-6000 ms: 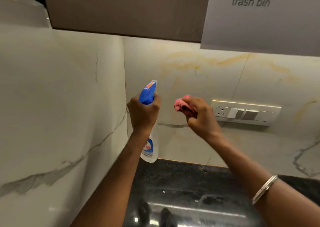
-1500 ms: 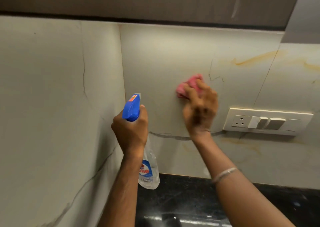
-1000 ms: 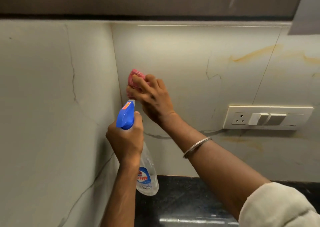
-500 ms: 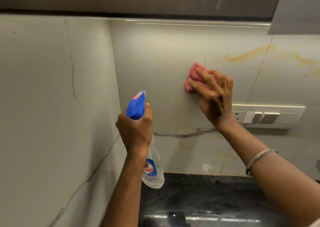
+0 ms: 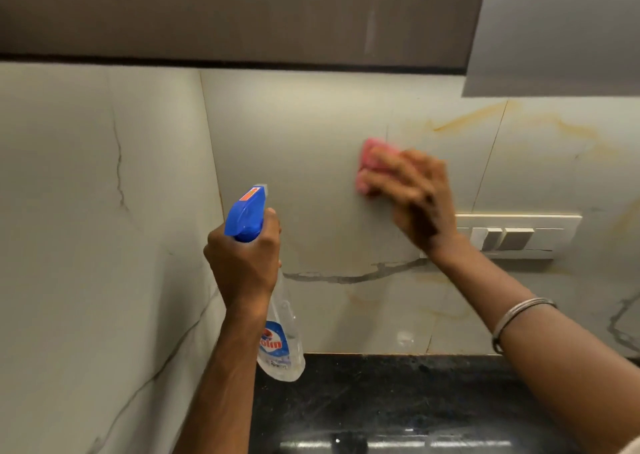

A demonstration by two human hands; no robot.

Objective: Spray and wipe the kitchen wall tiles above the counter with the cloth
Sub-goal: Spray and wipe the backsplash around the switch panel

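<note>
My right hand (image 5: pixel 414 197) presses a bunched pink cloth (image 5: pixel 367 162) flat against the pale marble wall tiles (image 5: pixel 304 148), just left of a vertical tile joint. The hand and cloth are motion-blurred; only the cloth's left part shows past my fingers. My left hand (image 5: pixel 244 263) grips the neck of a clear spray bottle (image 5: pixel 280 346) with a blue trigger head (image 5: pixel 246 214), held upright in front of the corner, nozzle toward the back wall.
A white switch and socket plate (image 5: pixel 519 233) sits on the wall right of my right hand. Dark cabinets (image 5: pixel 242 13) overhang the tiles. A black glossy counter (image 5: pixel 398 405) runs below. The side wall (image 5: pixel 97 228) closes the left.
My right hand has swept the cloth across the tile from the corner to the right over the last second, and now sits a little lower and blurred. The bottle hand stays nearly still.
</note>
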